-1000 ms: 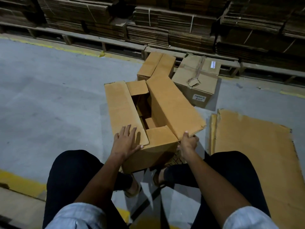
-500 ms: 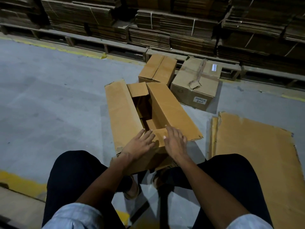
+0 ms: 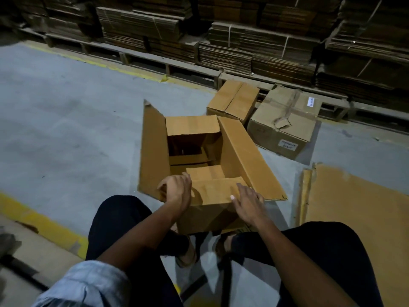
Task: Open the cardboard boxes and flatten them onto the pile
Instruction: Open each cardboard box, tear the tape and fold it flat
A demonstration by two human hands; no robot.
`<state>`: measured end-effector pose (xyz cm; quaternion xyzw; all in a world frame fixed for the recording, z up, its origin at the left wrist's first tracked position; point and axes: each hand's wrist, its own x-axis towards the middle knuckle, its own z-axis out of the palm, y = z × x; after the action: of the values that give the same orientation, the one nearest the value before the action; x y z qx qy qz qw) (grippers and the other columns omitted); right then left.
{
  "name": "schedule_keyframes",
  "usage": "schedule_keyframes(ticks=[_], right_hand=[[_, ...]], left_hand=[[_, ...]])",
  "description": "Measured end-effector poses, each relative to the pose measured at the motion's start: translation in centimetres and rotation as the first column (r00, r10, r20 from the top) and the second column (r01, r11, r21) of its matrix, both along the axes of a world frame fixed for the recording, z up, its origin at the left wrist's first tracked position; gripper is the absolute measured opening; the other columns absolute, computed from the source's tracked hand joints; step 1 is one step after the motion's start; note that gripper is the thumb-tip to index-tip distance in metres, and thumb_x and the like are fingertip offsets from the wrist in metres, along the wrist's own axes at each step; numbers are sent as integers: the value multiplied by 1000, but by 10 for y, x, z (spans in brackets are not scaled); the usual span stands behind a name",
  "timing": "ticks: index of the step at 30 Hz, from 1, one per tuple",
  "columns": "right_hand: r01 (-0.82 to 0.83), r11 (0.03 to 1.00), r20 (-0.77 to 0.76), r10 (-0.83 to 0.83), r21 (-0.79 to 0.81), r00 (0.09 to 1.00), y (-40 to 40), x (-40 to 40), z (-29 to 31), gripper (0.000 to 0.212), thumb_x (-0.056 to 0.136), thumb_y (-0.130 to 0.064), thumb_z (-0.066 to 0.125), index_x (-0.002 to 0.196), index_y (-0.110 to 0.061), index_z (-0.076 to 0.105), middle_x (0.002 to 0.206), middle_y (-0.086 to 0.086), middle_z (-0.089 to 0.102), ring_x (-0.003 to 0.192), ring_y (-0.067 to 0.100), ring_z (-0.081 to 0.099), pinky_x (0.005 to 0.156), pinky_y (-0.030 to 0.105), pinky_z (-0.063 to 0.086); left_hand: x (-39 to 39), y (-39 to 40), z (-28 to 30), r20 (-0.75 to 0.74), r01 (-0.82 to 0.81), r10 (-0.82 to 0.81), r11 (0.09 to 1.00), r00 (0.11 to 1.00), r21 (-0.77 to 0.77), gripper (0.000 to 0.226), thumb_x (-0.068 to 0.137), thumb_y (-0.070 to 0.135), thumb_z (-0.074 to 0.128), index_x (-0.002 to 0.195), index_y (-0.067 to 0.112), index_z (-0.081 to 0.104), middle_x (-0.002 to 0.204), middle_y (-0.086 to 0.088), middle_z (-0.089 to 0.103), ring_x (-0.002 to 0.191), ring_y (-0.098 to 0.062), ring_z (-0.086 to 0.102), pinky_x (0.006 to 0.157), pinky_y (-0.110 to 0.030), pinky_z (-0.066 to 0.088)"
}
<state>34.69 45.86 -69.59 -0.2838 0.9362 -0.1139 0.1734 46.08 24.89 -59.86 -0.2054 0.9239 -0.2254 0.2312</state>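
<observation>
An open brown cardboard box (image 3: pixel 234 149) stands on the floor between my knees, its long side flaps raised and spread. My left hand (image 3: pixel 176 189) curls over the left end of the near flap (image 3: pixel 215 189) and grips it. My right hand (image 3: pixel 247 200) lies on the right end of that flap with its fingers fairly straight. Smaller inner flaps show at the box's bottom. To the right, the flattened cardboard pile (image 3: pixel 354 207) lies on the floor.
Two closed boxes stand behind the open one: a plain box (image 3: pixel 232 100) and a taped, labelled box (image 3: pixel 285 122). Pallets (image 3: pixel 221 74) stacked with bundled flat cartons line the back. A yellow floor line (image 3: pixel 39 220) runs at my left.
My hands have moved apart from the middle of the near flap to its two ends. The near flap has folded outward toward me, and the side flaps stand wider open.
</observation>
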Motion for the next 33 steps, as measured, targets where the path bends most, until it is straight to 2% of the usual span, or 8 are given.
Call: schedule_keyframes(ticks=[3,8,12,20,25,28,30,33], right_hand=[[4,1000,5,-4,13,1000,-1,1,0,62,105,-54,28,158,-22,22,158,8,35,145,29,30,116,49,22],[54,999,32,-54,3,998,-4,0,1,67,103,-57,33,158,-21,21,161,8,31,147,28,28,116,49,21],[143,990,75,-142,-10,987,-11,-6,3,79,97,-58,49,159,-22,17,160,9,29,145,30,31,115,49,22],[330,941,172,-338,75,925,-37,-20,13,89,86,-66,58,156,-29,19,153,12,37,139,39,33,108,52,24],[656,719,473,-506,-229,721,-35,-40,18,90,72,-63,66,150,-33,34,139,4,53,126,35,50,109,51,38],[826,495,732,-453,-268,509,-26,-50,27,81,73,-61,67,144,-30,44,129,1,57,105,22,59,87,41,53],[849,466,803,-390,-250,450,-25,-49,34,61,85,-56,65,134,-22,53,124,8,62,88,17,57,72,33,49],[838,488,770,-428,-245,474,-25,-44,28,73,89,-55,65,149,-21,43,142,8,54,119,28,57,100,46,51]], left_hand=[[1,-28,-27,-87,-138,159,966,983,217,61,105,27,41,159,16,15,125,-10,62,100,-29,65,77,-48,59],[3,-49,-51,-69,-334,454,742,889,581,73,101,54,42,159,26,8,143,-23,38,121,-38,53,94,-44,48],[2,-49,-58,-36,-286,387,738,921,611,70,105,49,35,159,26,-3,152,-27,29,126,-40,49,100,-44,47],[0,-53,-65,-138,-292,526,650,839,701,68,100,57,37,157,24,16,140,-26,47,115,-44,56,89,-49,49],[-2,-49,-65,-80,-393,594,621,800,678,62,104,55,20,153,18,27,146,-24,31,129,-46,43,102,-55,44],[-7,-54,-74,-133,-382,769,450,625,807,82,95,71,10,148,15,38,149,-24,31,133,-50,36,109,-59,33],[-15,-59,-71,-100,-391,865,321,491,863,101,87,80,1,148,12,43,155,-25,30,139,-48,32,114,-61,27],[-20,-72,-78,41,-384,902,141,429,912,138,58,99,-2,147,3,42,156,-25,32,144,-45,30,116,-61,25]])
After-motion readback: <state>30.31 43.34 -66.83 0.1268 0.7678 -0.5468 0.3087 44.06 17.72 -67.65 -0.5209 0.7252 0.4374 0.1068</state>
